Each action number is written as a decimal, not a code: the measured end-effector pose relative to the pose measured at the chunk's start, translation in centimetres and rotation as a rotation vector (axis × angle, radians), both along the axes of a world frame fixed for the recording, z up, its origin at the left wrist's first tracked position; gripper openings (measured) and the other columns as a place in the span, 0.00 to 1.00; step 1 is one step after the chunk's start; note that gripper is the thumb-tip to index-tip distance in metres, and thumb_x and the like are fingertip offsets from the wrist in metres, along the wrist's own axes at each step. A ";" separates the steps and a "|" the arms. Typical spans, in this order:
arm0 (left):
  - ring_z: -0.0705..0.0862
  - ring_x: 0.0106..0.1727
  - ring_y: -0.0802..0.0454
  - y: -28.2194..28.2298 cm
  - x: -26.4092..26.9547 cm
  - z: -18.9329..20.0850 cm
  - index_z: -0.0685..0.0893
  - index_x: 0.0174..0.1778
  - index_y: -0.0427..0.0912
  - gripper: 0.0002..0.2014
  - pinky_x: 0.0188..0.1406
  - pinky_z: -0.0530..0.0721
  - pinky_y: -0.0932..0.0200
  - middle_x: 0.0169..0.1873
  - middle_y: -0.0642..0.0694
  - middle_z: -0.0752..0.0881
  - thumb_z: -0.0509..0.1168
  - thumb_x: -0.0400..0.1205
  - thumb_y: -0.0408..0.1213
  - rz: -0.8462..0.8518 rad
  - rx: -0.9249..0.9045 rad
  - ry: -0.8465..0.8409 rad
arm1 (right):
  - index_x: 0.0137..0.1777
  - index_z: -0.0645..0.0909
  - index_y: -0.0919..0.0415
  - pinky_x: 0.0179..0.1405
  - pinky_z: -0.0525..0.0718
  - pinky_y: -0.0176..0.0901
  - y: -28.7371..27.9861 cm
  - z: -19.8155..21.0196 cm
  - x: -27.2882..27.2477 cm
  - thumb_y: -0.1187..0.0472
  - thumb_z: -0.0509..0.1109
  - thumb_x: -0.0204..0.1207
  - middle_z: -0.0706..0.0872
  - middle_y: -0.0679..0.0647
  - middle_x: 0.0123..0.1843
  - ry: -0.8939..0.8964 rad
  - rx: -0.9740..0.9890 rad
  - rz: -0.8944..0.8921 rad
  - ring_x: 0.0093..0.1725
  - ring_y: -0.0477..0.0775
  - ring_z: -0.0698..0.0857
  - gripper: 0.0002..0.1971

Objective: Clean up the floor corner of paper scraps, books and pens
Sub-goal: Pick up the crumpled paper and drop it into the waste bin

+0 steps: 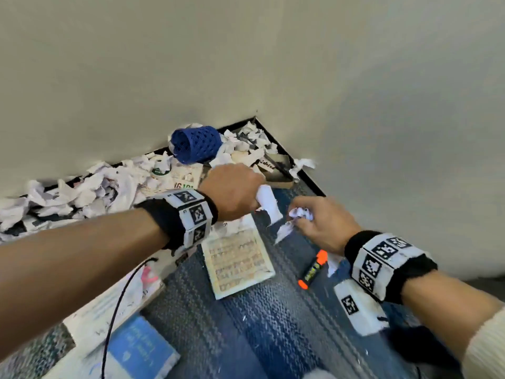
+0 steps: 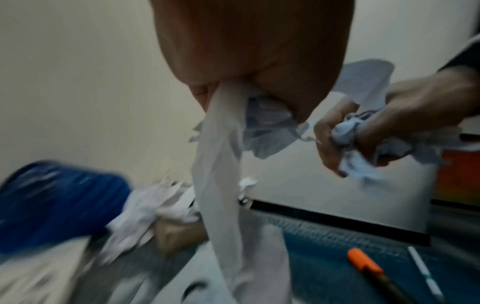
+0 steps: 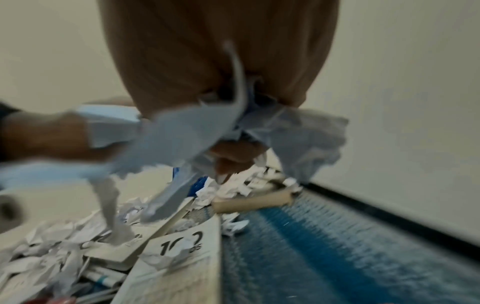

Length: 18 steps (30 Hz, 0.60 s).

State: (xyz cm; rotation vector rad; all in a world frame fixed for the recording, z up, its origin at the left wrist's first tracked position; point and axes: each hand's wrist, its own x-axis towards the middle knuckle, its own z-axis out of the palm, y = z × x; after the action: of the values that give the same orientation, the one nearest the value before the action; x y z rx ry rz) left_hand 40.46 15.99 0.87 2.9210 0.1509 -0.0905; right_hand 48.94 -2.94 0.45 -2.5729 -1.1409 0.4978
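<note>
We clench our left hand [image 1: 232, 191] on a long white paper strip [image 1: 269, 203]; beside it, our right hand [image 1: 318, 222] squeezes crumpled white paper scraps [image 1: 300, 214].

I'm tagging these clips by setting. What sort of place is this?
Probably an office or study room corner, though that's a guess: blue woven carpet meets plain cream walls at a black skirting strip, with crumpled white paper scraps, printed booklets and an orange-capped marker pen lying about.
</note>
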 end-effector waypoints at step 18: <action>0.75 0.36 0.44 -29.7 -2.5 14.2 0.70 0.34 0.50 0.08 0.33 0.71 0.54 0.35 0.46 0.82 0.62 0.77 0.39 -0.585 -0.203 -0.379 | 0.36 0.74 0.56 0.34 0.76 0.47 -29.7 19.0 -11.1 0.69 0.63 0.71 0.80 0.52 0.29 -0.412 0.032 -0.333 0.31 0.51 0.78 0.08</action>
State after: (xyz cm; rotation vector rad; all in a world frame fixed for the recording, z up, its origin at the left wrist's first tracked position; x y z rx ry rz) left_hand 38.01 -13.72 15.05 2.6212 -0.7234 0.3333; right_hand 37.79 -32.63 19.41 -2.8341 -0.7876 -0.1316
